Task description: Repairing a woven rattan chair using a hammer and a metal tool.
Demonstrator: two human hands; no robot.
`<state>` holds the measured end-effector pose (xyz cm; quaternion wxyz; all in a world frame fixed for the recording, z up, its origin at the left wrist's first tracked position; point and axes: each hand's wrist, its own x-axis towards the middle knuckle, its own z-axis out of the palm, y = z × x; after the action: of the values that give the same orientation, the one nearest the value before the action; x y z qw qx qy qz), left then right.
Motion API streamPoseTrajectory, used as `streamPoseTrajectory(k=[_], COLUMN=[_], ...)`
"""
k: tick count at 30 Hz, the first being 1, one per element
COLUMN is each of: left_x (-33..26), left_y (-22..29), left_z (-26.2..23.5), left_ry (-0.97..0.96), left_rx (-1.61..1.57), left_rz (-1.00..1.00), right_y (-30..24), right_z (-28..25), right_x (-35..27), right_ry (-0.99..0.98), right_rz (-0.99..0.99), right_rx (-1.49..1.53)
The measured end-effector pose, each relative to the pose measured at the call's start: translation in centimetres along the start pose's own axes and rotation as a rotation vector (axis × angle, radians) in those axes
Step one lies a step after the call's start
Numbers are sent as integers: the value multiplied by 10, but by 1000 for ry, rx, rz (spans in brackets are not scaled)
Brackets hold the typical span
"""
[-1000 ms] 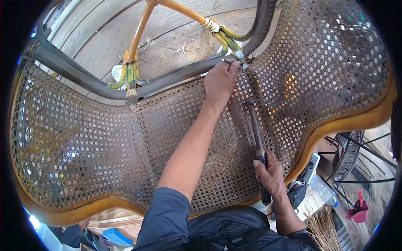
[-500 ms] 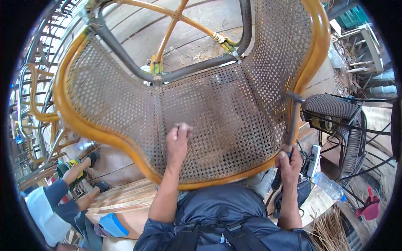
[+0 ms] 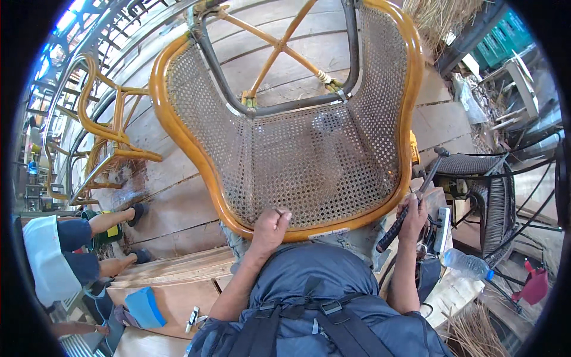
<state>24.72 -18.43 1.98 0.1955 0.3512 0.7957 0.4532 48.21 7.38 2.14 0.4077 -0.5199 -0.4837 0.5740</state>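
Note:
A rattan chair with a woven cane panel lies before me, its glossy orange-brown rim curving close to my lap. My left hand is closed at the near rim, fingers curled over the cane's edge; whatever it may pinch is hidden. To the right of the chair, my right hand grips a hammer around its dark handle. The hammer's head points up and away from me, clear of the rim. Beyond the cane, a dark square frame is crossed by rattan struts.
Another rattan frame stands at left. Below it sits a person with legs stretched out. Wooden boards lie at my left. On the right are a power strip, a plastic bottle and a dark woven chair.
The chair sits farther right and smaller in view, with more floor showing at left. My left hand has come from over the cane back to the near rim. The hammer has tilted rightward, away from the rim.

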Motion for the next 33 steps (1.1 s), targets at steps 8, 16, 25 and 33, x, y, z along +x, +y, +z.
streamPoseTrajectory(k=[8, 16, 25, 33], left_x=[-22, -16, -8, 2], left_y=[11, 22, 12, 12], left_z=[4, 8, 18, 23], left_ry=[-54, -41, -174, -229], left_rx=[32, 64, 222, 226], left_rz=[15, 67, 212, 244], right_y=[41, 30, 37, 53], right_z=[-21, 3, 1, -6], right_x=[17, -7, -7, -6], right_ry=[50, -9, -81, -63], right_rz=[34, 20, 47, -21], right_rx=[-190, -84, -21, -228])
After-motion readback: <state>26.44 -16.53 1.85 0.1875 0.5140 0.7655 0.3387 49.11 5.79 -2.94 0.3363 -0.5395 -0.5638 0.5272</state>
